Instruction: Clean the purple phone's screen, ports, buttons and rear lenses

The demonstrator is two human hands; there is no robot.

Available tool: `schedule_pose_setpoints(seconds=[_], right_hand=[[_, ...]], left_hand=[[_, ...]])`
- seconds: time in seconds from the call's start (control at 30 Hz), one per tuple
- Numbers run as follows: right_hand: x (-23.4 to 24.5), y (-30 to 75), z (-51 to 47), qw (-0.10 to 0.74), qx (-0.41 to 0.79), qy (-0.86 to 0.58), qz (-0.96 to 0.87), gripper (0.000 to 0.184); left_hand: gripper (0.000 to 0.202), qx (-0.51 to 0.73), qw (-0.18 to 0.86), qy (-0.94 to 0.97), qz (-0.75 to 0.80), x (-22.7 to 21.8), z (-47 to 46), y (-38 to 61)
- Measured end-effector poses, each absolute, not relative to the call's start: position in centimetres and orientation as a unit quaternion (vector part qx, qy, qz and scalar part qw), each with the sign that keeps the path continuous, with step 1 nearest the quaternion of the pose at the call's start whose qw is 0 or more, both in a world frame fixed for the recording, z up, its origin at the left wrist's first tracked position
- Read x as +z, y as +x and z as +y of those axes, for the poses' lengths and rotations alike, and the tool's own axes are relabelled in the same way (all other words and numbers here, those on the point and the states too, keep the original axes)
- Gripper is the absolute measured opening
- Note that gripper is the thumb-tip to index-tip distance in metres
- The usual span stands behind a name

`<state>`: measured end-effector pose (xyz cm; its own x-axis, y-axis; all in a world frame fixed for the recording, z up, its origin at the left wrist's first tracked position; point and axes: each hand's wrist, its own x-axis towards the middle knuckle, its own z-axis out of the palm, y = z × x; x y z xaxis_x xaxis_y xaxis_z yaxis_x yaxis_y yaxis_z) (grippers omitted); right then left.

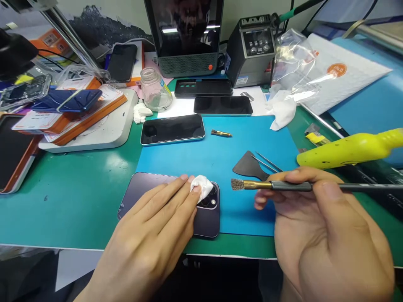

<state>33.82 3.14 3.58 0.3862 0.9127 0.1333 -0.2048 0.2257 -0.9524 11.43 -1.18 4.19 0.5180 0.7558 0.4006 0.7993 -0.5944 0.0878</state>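
A dark purple smartphone [206,226] lies back side up at the front edge of the blue mat [185,163]. My left hand [154,230] rests across it, its fingers pressing a crumpled white tissue [201,187] onto the camera corner. Part of the lenses and much of the phone's back are hidden beneath that hand. Held level above the mat's right side is a thin brush [291,186] with short stiff bristles and a brass ferrule. My right hand [330,230] grips its dark handle between thumb and fingers, with the bristles pointing left, apart from the phone.
Behind lie a phone [172,129], a small brass brush tip [221,133], a black spatula [250,165] and tweezers [267,161]. A yellow-green bottle [346,150] lies at right. A glass jar [155,90] and stacked boxes [85,109] stand left; a monitor [185,37] stands behind.
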Motion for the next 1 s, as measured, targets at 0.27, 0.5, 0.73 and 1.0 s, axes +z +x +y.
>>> schedule_pose_setpoints(seconds=[0.27, 0.5, 0.73, 1.0], right_hand=[[3.4, 34.2, 2.8, 0.670, 0.441, -0.372, -0.468, 0.030], [3.0, 34.2, 2.9, 0.673, 0.429, -0.336, -0.500, 0.029], [2.8, 34.8, 2.4, 0.628, 0.396, -0.372, -0.557, 0.025], [3.0, 34.2, 1.8, 0.702, 0.300, -0.381, -0.522, 0.025]], left_hand=[[0.032, -0.414, -0.186, -0.704, -0.546, 5.8, -1.3, 12.4], [0.038, -0.484, -0.589, -0.426, -0.486, 5.9, 0.2, 14.1], [0.024, -0.517, -0.609, -0.361, -0.481, 5.5, 0.8, 14.9], [0.019, -0.565, -0.312, -0.431, -0.631, 6.0, 0.3, 11.7]])
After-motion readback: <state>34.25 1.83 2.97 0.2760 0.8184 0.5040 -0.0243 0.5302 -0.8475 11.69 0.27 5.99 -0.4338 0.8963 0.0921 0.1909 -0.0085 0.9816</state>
